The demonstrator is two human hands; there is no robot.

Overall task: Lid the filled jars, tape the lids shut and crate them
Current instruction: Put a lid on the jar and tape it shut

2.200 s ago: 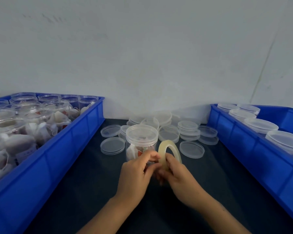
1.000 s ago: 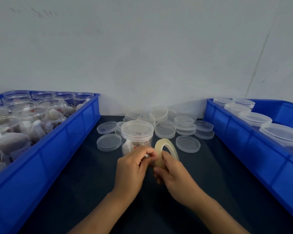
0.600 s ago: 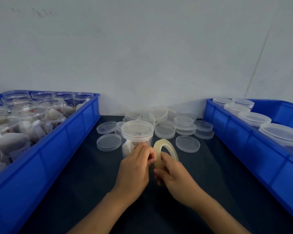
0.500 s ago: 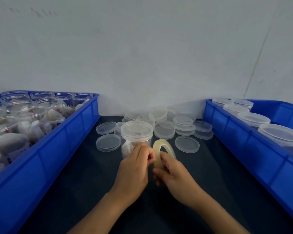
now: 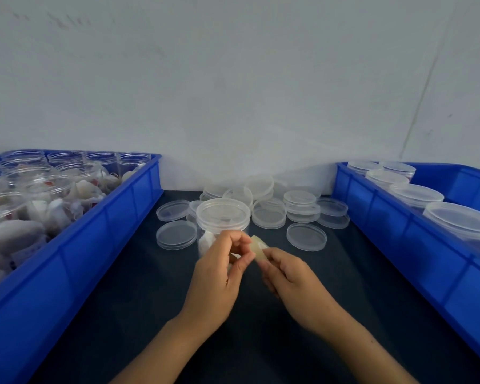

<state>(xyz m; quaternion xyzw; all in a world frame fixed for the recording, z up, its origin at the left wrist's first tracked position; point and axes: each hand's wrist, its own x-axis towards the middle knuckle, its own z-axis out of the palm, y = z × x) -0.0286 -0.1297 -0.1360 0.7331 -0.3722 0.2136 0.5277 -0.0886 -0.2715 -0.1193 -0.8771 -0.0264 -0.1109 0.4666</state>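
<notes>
While your right hand [image 5: 286, 275] grips the tape roll [image 5: 258, 246] and your left hand [image 5: 222, 270] pinches its end, the jar [image 5: 222, 217] is lidded, untaped; left crate [image 5: 100, 234] holds many open jars.

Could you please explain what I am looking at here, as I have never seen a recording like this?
There is no machine: a person wears a camera on the head, looking forward and down at their own two bare hands. It is one view only.

The hands work over a dark table. The right hand holds a tape roll, seen nearly edge-on. The left hand pinches at the roll, seemingly at the tape's end, though the strip itself is too fine to see. Just behind the hands stands a lidded jar with white bags inside. Loose lids lie scattered behind it.

The left crate holds filled jars without lids; the right crate holds lidded jars.
</notes>
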